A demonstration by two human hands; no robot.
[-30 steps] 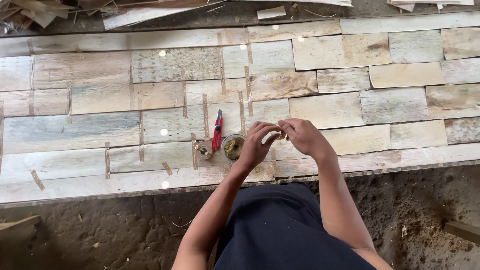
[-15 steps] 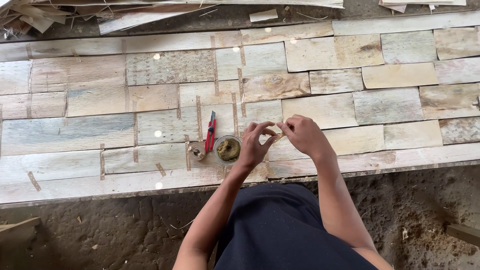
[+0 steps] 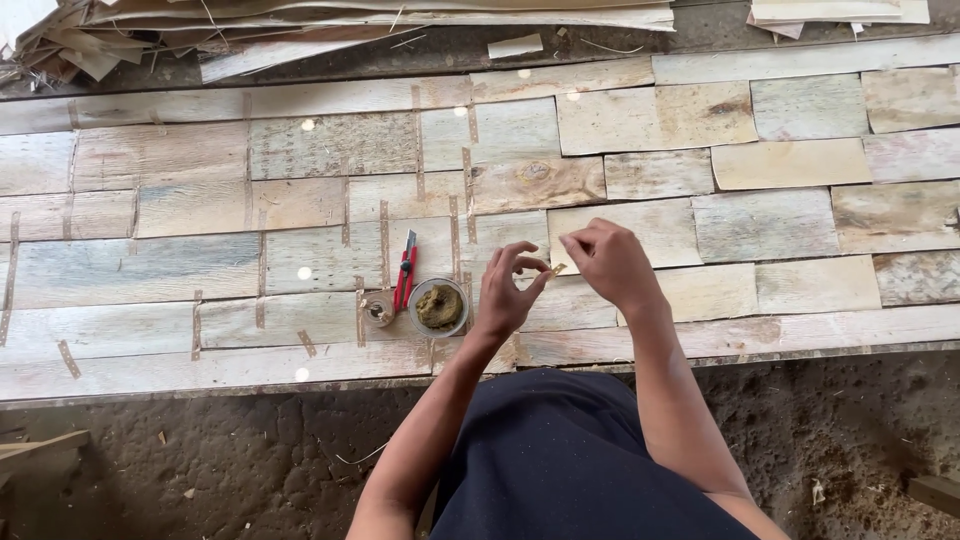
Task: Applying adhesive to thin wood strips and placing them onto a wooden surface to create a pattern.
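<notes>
Near the bench's front edge, your left hand (image 3: 508, 292) and right hand (image 3: 608, 262) pinch a small tan tape strip (image 3: 556, 269); fumbling could drop it.

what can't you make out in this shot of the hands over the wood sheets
Head view, the only one:
- The small strip between left hand and right hand: too small to tell its material.
- Contents of the round cup: brownish lump, kind unclear.
- The little roll beside the red cutter: too small.
- Veneer pile: cut off by the top edge.
</notes>
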